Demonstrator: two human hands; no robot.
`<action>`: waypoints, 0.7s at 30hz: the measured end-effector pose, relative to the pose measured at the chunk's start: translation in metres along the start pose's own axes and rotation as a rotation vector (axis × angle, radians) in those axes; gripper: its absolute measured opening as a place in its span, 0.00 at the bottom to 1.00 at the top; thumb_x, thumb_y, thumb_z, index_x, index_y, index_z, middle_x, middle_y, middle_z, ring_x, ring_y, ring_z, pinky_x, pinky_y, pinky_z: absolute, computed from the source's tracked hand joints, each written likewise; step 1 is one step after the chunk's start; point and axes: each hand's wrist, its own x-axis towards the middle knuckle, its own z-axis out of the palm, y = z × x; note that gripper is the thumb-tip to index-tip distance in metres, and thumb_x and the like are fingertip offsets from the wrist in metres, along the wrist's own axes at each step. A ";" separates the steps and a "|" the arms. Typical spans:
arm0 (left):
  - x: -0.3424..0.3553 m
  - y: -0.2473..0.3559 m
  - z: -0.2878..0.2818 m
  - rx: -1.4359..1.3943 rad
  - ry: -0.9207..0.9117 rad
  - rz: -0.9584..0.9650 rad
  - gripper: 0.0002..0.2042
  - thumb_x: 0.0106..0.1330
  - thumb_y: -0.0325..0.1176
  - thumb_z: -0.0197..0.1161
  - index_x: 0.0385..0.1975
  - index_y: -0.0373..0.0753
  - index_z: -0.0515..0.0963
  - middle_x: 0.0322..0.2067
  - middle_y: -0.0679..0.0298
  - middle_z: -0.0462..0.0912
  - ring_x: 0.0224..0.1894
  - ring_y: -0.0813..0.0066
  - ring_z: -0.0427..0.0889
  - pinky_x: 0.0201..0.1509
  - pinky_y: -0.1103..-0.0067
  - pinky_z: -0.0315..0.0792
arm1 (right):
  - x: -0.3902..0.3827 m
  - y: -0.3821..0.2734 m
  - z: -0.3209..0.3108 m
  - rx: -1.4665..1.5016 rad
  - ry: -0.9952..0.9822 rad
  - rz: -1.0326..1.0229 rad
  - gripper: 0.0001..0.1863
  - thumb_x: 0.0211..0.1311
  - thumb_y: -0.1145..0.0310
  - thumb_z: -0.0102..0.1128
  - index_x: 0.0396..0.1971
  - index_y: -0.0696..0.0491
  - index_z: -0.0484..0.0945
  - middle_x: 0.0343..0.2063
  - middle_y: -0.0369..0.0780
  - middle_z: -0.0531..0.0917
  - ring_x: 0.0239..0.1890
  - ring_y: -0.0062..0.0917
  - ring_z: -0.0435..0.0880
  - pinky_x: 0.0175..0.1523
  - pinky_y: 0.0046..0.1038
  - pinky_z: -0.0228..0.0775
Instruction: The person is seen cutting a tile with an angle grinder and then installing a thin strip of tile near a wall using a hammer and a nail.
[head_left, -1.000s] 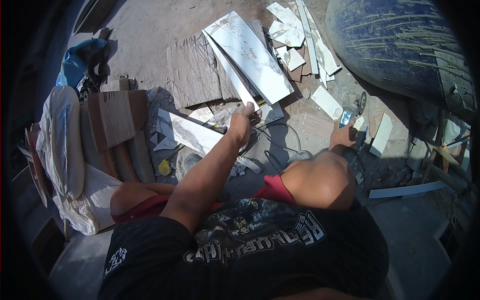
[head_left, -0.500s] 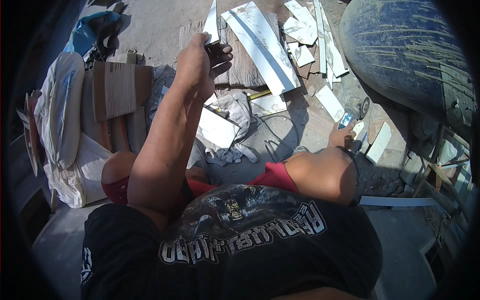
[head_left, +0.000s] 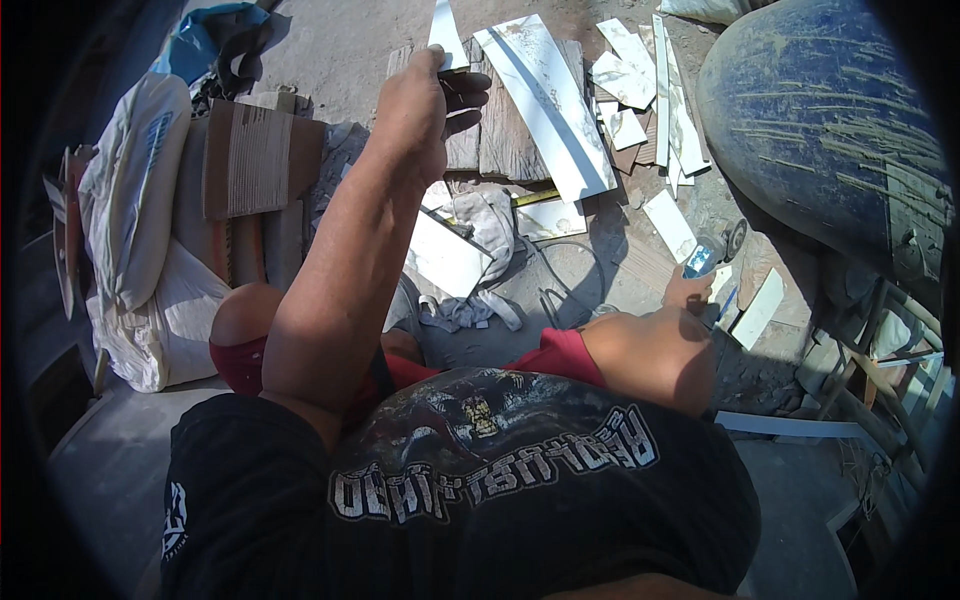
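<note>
Sunlit, dusty ground (head_left: 340,60) spreads beneath a seated person whose left hand (head_left: 412,110), raised with its lower fingers apart, pinches a pointed white tile sliver (head_left: 447,38) above a worn wooden board (head_left: 505,145). Beside the right knee, the right hand (head_left: 686,291) grips an angle grinder (head_left: 703,257). On the board rests a long marbled tile (head_left: 552,115), with offcuts (head_left: 622,80) and a scuffed blue drum (head_left: 820,120) to its right.

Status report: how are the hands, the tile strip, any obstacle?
Left hand holds white tile strip. Right hand grips grinder. Possible obstacle: rag between hands.
</note>
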 end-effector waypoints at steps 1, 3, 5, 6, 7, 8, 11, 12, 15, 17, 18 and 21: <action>0.000 -0.002 -0.002 0.001 -0.023 -0.026 0.18 0.74 0.40 0.44 0.49 0.29 0.68 0.40 0.48 0.81 0.43 0.60 0.79 0.53 0.64 0.71 | 0.000 0.000 -0.001 -0.002 0.003 0.008 0.37 0.55 0.48 0.66 0.62 0.50 0.69 0.46 0.48 0.82 0.50 0.43 0.81 0.53 0.45 0.70; 0.001 -0.008 -0.002 0.011 -0.055 -0.072 0.20 0.75 0.40 0.44 0.53 0.28 0.67 0.44 0.48 0.80 0.47 0.61 0.78 0.55 0.64 0.70 | 0.003 0.003 -0.004 -0.002 0.014 0.023 0.36 0.55 0.48 0.66 0.61 0.50 0.69 0.46 0.48 0.81 0.50 0.43 0.81 0.53 0.45 0.70; 0.005 -0.017 -0.009 0.032 -0.073 -0.118 0.20 0.76 0.40 0.43 0.55 0.30 0.67 0.45 0.51 0.80 0.47 0.62 0.78 0.54 0.66 0.69 | 0.004 0.003 -0.006 0.000 0.012 0.027 0.36 0.55 0.48 0.66 0.61 0.50 0.69 0.47 0.48 0.81 0.50 0.43 0.80 0.53 0.45 0.70; 0.007 -0.022 -0.011 0.042 -0.084 -0.142 0.19 0.76 0.41 0.43 0.55 0.31 0.67 0.45 0.52 0.80 0.47 0.63 0.78 0.54 0.67 0.69 | 0.002 0.005 -0.007 0.000 0.019 0.036 0.36 0.55 0.48 0.66 0.61 0.50 0.69 0.47 0.48 0.81 0.51 0.43 0.80 0.54 0.44 0.70; 0.008 -0.027 -0.013 0.055 -0.081 -0.159 0.19 0.76 0.42 0.43 0.55 0.34 0.67 0.46 0.55 0.80 0.46 0.65 0.78 0.52 0.68 0.69 | 0.003 0.006 -0.009 -0.003 0.025 0.043 0.36 0.55 0.48 0.66 0.61 0.50 0.70 0.47 0.48 0.81 0.51 0.43 0.80 0.54 0.44 0.70; 0.010 -0.030 -0.015 0.076 -0.080 -0.158 0.18 0.76 0.43 0.44 0.54 0.36 0.69 0.44 0.58 0.80 0.44 0.68 0.78 0.50 0.69 0.69 | 0.004 0.005 -0.011 -0.003 0.032 0.050 0.36 0.55 0.48 0.65 0.61 0.50 0.70 0.47 0.48 0.81 0.51 0.43 0.80 0.54 0.44 0.69; 0.013 -0.036 -0.018 0.069 -0.095 -0.148 0.16 0.76 0.43 0.45 0.52 0.38 0.70 0.41 0.61 0.79 0.42 0.70 0.78 0.49 0.69 0.70 | 0.007 0.004 -0.016 0.002 0.051 0.073 0.35 0.56 0.48 0.65 0.61 0.50 0.70 0.48 0.48 0.81 0.52 0.43 0.80 0.54 0.44 0.69; 0.011 -0.034 -0.017 0.087 -0.077 -0.147 0.16 0.76 0.43 0.45 0.50 0.38 0.70 0.40 0.62 0.79 0.42 0.70 0.78 0.48 0.70 0.70 | 0.006 0.005 -0.015 0.003 0.055 0.082 0.35 0.56 0.48 0.65 0.61 0.51 0.70 0.48 0.48 0.81 0.52 0.43 0.80 0.54 0.44 0.69; 0.009 -0.028 -0.025 0.097 -0.065 -0.133 0.15 0.76 0.43 0.45 0.49 0.39 0.71 0.39 0.63 0.78 0.40 0.71 0.78 0.45 0.72 0.71 | 0.006 -0.006 -0.011 0.003 0.081 0.117 0.35 0.56 0.49 0.65 0.61 0.51 0.70 0.49 0.47 0.81 0.52 0.42 0.80 0.54 0.44 0.69; 0.002 -0.010 -0.027 0.089 -0.077 -0.127 0.14 0.76 0.42 0.45 0.48 0.38 0.71 0.39 0.63 0.78 0.38 0.72 0.78 0.42 0.73 0.72 | -0.008 -0.015 -0.011 0.008 0.115 0.152 0.35 0.56 0.49 0.65 0.60 0.51 0.71 0.49 0.47 0.81 0.53 0.42 0.80 0.54 0.44 0.69; -0.002 -0.001 -0.031 0.078 -0.084 -0.146 0.14 0.76 0.41 0.46 0.47 0.37 0.71 0.39 0.63 0.78 0.38 0.72 0.78 0.40 0.74 0.72 | -0.017 -0.020 -0.011 0.013 0.141 0.175 0.35 0.56 0.49 0.64 0.60 0.51 0.71 0.50 0.47 0.80 0.53 0.42 0.80 0.54 0.44 0.69; -0.032 0.043 -0.038 0.049 -0.094 -0.156 0.13 0.76 0.39 0.47 0.48 0.37 0.72 0.37 0.64 0.77 0.37 0.74 0.77 0.38 0.76 0.73 | -0.052 -0.030 -0.013 0.033 0.259 0.260 0.34 0.56 0.49 0.64 0.60 0.51 0.71 0.50 0.47 0.80 0.53 0.42 0.79 0.55 0.44 0.69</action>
